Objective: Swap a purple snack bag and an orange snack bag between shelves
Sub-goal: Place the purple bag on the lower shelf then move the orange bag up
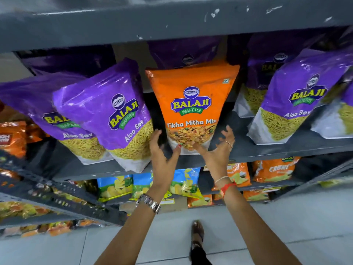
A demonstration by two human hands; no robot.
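Far left, a purple snack bag (38, 108) marked Aloo Sev is leaning forward on the grey shelf (267, 148), and a second purple bag (107, 108) is tilting just beside it, partly overlapping it. Next along, the left hand (162, 150) is reaching up with a metal watch (149, 203) on its wrist; its fingers are spread and open, the thumb tip touching the lower left corner of the orange snack bag (193, 104). That orange bag, marked Tikha Mitha Mix, is standing upright on the same shelf between the purple bags, with another purple bag sitting behind it. The right hand (219, 152) is hovering at the bag's lower right corner, palm open and fingers curled loosely, gripping nothing; a ring and thread bracelets (226, 185) are showing on it. Further right, more purple Aloo Sev bags (294, 96) are standing on the shelf. Below, blue snack packets (114, 186) and orange packets (273, 170) are filling the lower shelf, and a sandalled foot (197, 232) is resting on the tiled floor (305, 217)
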